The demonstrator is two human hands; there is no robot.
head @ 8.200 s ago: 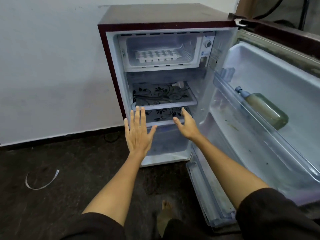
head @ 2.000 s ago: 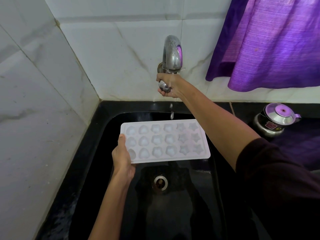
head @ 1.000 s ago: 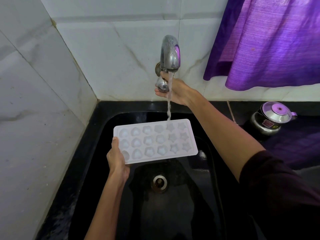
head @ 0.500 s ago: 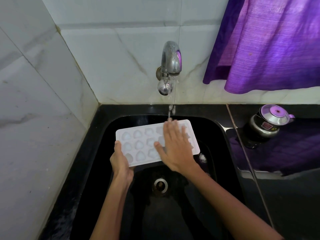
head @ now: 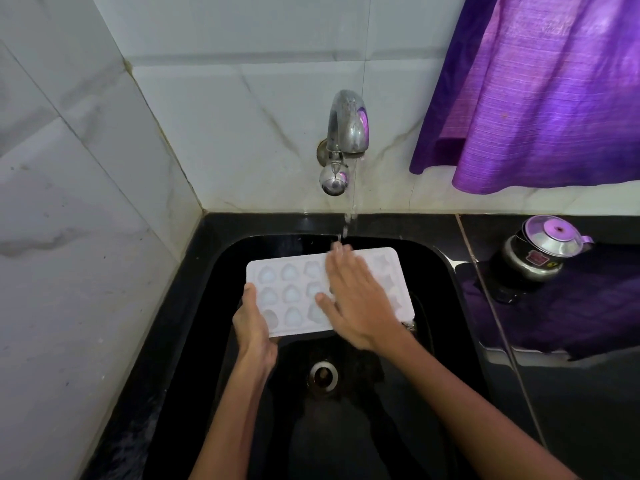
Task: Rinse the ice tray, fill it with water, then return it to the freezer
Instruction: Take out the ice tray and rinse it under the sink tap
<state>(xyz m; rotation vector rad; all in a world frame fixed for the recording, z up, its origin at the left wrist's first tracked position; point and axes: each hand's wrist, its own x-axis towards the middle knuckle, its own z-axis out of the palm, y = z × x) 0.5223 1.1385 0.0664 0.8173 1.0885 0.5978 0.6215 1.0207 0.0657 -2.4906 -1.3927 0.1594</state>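
Note:
A white ice tray (head: 289,294) with shaped cups hangs over the black sink (head: 440,271), under a thin stream of water from the chrome tap (head: 346,129). My left hand (head: 254,323) grips the tray's left end, thumb on top. My right hand (head: 356,303) lies flat on the tray's right half with straight fingers, slightly blurred; its fingertips reach the far edge where the water lands. The cups under that hand are hidden.
The sink's drain (head: 323,375) lies below the tray. White tiled walls close the left and back. A purple curtain (head: 540,91) hangs at the upper right. A small steel pot with a lid (head: 540,251) stands on the black counter to the right.
My right hand left the tap handle and came down flat onto the tray's right half. The water keeps running. My left hand still holds the tray in about the same place.

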